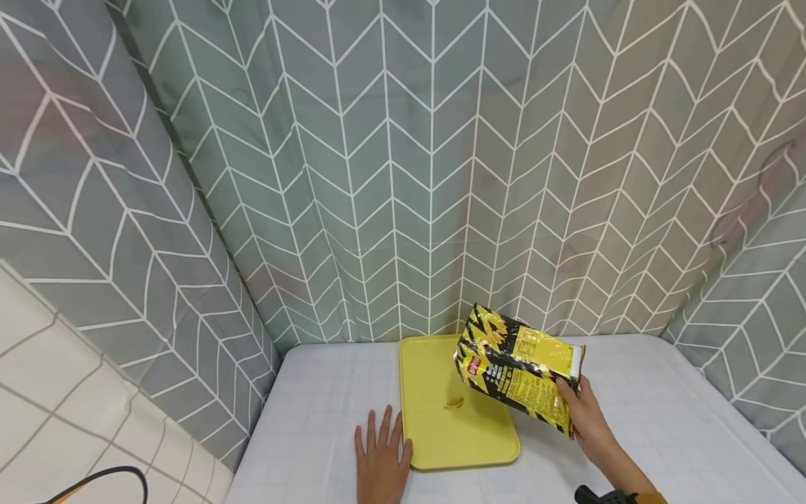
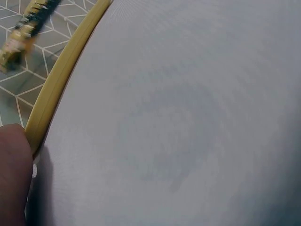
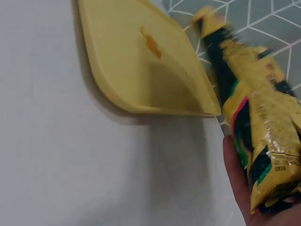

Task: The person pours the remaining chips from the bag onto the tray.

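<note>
A yellow and black snack bag (image 1: 519, 367) is tilted over the right side of a yellow tray (image 1: 434, 448). My right hand (image 1: 588, 416) grips the bag by its lower right end, and in the right wrist view the fingers lie around the crinkled bag (image 3: 268, 136). A few small golden-brown snack pieces (image 1: 454, 404) lie on the tray; they also show as an orange-brown bit (image 3: 151, 43) in the right wrist view. My left hand (image 1: 381, 462) lies flat with fingers spread on the table, its thumb touching the tray's left edge.
The tray rests on a table with a white cloth (image 1: 315, 420). Grey curtains with white chevron lines (image 1: 409, 175) hang behind and at both sides. A black cable (image 1: 119, 469) curves over white tiles at the lower left.
</note>
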`<act>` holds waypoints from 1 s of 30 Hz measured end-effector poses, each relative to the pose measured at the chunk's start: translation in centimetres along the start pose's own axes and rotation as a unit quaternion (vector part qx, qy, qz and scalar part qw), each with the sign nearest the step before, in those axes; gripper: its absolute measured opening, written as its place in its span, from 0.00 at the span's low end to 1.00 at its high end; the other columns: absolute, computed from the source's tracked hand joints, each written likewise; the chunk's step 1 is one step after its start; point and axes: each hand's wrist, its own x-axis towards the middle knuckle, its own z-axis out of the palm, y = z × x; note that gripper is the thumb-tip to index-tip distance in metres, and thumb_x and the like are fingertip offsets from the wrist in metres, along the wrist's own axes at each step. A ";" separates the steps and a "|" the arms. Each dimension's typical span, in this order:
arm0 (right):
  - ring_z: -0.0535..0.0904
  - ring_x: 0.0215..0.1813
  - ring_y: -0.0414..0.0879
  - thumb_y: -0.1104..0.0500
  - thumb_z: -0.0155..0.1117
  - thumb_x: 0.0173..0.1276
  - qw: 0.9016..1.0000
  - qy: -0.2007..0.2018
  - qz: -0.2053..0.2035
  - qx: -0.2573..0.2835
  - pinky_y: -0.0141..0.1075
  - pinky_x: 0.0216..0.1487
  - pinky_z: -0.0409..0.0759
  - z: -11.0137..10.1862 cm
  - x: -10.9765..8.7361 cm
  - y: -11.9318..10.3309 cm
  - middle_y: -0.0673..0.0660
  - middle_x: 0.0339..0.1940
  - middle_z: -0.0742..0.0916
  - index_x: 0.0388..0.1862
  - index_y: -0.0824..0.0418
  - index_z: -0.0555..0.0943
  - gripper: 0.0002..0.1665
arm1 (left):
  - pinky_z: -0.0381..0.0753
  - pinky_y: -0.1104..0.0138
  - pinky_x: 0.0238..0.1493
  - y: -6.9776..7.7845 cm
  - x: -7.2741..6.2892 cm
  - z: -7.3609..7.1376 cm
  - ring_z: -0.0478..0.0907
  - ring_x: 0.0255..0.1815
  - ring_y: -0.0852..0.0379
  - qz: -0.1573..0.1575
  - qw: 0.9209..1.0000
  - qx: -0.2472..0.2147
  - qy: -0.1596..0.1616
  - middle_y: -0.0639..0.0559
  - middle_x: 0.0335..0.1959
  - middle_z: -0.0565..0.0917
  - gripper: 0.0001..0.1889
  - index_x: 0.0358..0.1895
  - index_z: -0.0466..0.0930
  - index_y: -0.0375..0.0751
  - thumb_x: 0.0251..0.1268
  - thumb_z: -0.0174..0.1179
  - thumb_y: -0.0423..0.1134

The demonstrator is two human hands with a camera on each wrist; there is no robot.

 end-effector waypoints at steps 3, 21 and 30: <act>0.79 0.54 0.35 0.46 0.35 0.87 0.999 0.010 -0.010 -0.045 0.27 0.48 0.79 0.0 0.2 0.0 0.72 0.75 0.67 0.84 0.65 0.31 0.43 | 0.49 0.39 0.82 0.1 0.0 -0.1 0.57 0.84 0.41 -0.003 1.000 -0.005 -0.003 0.54 0.80 0.69 0.29 0.75 0.71 0.52 0.76 0.51 0.57; 0.75 0.45 0.21 0.48 0.34 0.87 1.000 0.004 0.007 0.002 0.24 0.46 0.82 -0.1 0.3 0.4 0.74 0.78 0.63 0.83 0.65 0.28 0.42 | 0.51 0.39 0.81 0.0 -0.1 0.0 0.58 0.83 0.40 -0.001 1.000 -0.004 -0.008 0.54 0.79 0.69 0.29 0.74 0.72 0.53 0.76 0.51 0.58; 0.73 0.43 0.17 0.49 0.32 0.87 1.000 0.003 -0.002 0.006 0.23 0.46 0.81 0.1 0.1 0.4 0.74 0.78 0.61 0.83 0.64 0.27 0.41 | 0.52 0.39 0.81 -0.1 0.0 0.1 0.60 0.83 0.41 -0.003 1.000 0.004 -0.003 0.55 0.79 0.70 0.29 0.74 0.73 0.54 0.75 0.52 0.59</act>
